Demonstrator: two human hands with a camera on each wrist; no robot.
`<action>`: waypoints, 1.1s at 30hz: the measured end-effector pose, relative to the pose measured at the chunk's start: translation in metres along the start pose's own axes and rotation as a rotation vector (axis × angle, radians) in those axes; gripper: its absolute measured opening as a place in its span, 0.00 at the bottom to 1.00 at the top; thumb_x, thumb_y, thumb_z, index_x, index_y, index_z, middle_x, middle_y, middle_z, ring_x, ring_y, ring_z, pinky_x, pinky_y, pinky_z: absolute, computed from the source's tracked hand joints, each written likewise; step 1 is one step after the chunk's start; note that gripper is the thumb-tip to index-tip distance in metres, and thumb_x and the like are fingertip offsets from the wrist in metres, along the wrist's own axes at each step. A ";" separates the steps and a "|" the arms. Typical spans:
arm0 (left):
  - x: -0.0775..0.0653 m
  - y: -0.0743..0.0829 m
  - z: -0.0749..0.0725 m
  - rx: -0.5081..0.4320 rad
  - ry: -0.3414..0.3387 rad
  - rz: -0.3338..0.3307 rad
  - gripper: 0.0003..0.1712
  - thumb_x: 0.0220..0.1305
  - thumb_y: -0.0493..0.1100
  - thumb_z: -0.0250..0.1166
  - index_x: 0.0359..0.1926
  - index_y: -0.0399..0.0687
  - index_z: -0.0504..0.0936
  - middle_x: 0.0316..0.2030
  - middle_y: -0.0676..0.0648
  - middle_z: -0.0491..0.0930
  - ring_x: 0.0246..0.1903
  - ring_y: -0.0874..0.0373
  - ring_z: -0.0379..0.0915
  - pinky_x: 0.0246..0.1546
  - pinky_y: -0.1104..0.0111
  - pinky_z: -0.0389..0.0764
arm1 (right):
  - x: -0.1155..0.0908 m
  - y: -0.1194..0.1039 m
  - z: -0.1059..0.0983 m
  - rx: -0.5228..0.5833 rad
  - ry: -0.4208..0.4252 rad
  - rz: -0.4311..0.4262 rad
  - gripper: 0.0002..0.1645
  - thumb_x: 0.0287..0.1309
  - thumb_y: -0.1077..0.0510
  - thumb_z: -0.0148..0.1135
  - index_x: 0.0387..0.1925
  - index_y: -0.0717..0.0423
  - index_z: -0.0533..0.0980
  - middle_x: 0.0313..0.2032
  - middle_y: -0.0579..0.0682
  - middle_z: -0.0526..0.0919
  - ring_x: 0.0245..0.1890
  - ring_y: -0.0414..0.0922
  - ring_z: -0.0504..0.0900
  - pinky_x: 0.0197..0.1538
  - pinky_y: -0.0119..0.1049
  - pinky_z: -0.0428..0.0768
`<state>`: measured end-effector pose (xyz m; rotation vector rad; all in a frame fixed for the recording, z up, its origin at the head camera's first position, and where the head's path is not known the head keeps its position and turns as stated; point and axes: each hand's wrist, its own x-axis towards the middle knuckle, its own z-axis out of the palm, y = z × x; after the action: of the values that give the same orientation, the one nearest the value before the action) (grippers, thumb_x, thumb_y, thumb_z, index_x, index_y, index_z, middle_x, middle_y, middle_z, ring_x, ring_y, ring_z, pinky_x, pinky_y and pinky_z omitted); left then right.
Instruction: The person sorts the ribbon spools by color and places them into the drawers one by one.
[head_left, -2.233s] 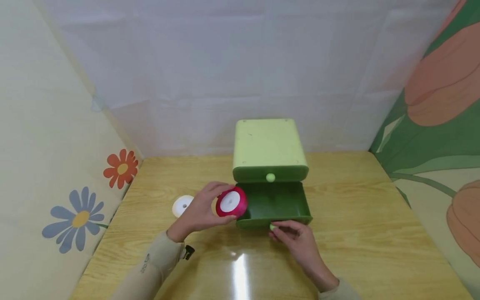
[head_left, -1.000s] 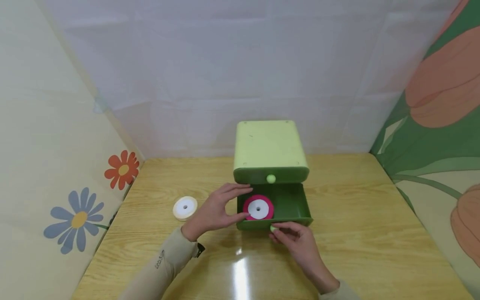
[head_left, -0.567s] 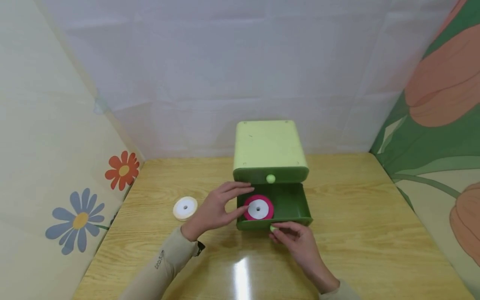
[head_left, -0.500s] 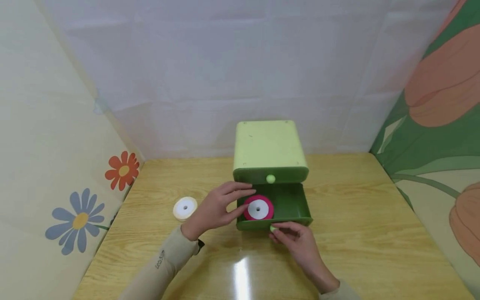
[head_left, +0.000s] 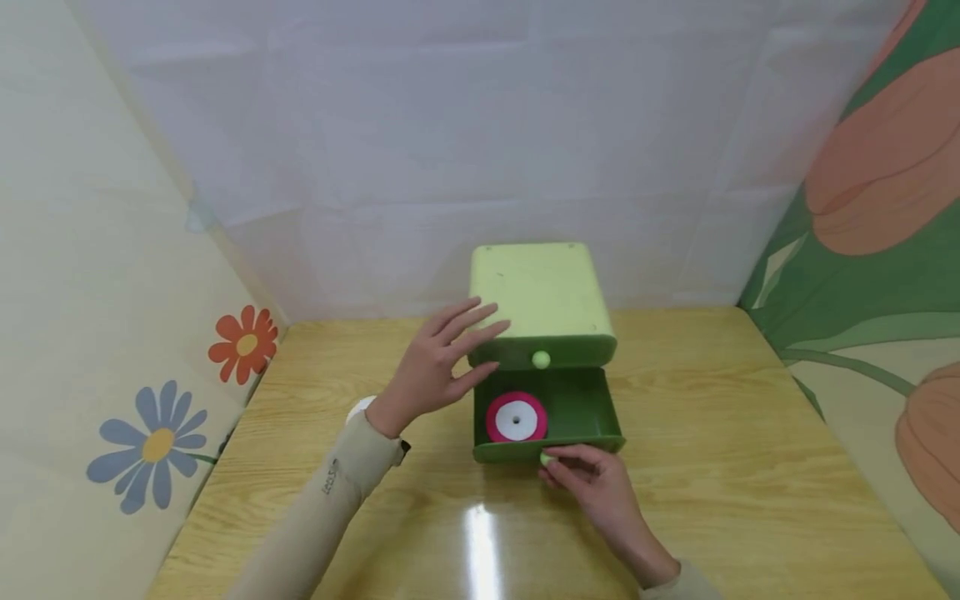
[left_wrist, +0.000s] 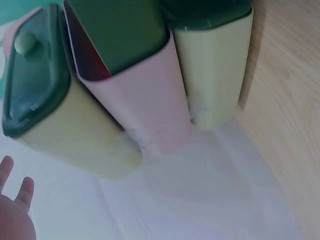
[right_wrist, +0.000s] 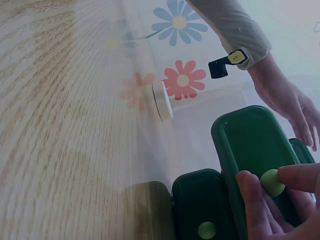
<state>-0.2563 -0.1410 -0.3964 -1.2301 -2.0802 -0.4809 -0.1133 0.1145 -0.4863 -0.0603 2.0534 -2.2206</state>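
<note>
A ribbon spool with a bright pink rim and white face (head_left: 506, 412) lies flat in the left part of the pulled-out dark green drawer (head_left: 579, 400). My right hand (head_left: 603, 496) pinches that drawer's pale green knob (head_left: 545, 457) between thumb and fingers, also seen in the right wrist view. Fingers spread and holding nothing, my left hand (head_left: 431, 371) is at the left front of the light green cabinet (head_left: 540, 287); whether it touches is unclear. In the left wrist view the pulled-out drawer belongs to the pink middle section (left_wrist: 142, 102).
A cream-white ribbon spool (head_left: 360, 407) rests on the wooden table (head_left: 720, 433) to the left, partly hidden by my left wrist. Above the pulled-out drawer is a closed drawer front with a round knob (head_left: 541, 360). Another drawer front (right_wrist: 200, 200) sits below it.
My left hand carried the pink ribbon spool into the drawer and let go of it. Since then it has risen away from the spool. My right hand stays on the knob.
</note>
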 end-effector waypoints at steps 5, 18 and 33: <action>0.009 -0.020 0.009 -0.082 -0.060 -0.059 0.36 0.74 0.65 0.59 0.74 0.54 0.72 0.74 0.45 0.69 0.77 0.45 0.59 0.79 0.52 0.60 | 0.000 0.000 -0.001 0.001 0.015 0.006 0.18 0.62 0.72 0.66 0.53 0.76 0.79 0.48 0.73 0.84 0.40 0.46 0.91 0.51 0.43 0.88; 0.016 -0.033 0.027 -0.143 -0.150 -0.125 0.41 0.76 0.74 0.44 0.75 0.54 0.71 0.75 0.48 0.70 0.79 0.49 0.55 0.81 0.53 0.53 | -0.001 -0.001 0.000 -0.004 0.019 0.022 0.18 0.62 0.71 0.67 0.53 0.75 0.79 0.46 0.71 0.86 0.41 0.47 0.91 0.49 0.37 0.89; 0.010 -0.030 0.035 -0.165 -0.115 -0.146 0.40 0.77 0.72 0.43 0.75 0.54 0.72 0.75 0.48 0.70 0.79 0.49 0.55 0.82 0.51 0.51 | 0.001 -0.002 0.001 -0.003 0.039 0.058 0.18 0.62 0.71 0.66 0.53 0.73 0.80 0.48 0.69 0.86 0.41 0.46 0.91 0.50 0.37 0.89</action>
<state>-0.2984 -0.1283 -0.4137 -1.2293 -2.2763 -0.6748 -0.1141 0.1131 -0.4845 0.0422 2.0507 -2.2019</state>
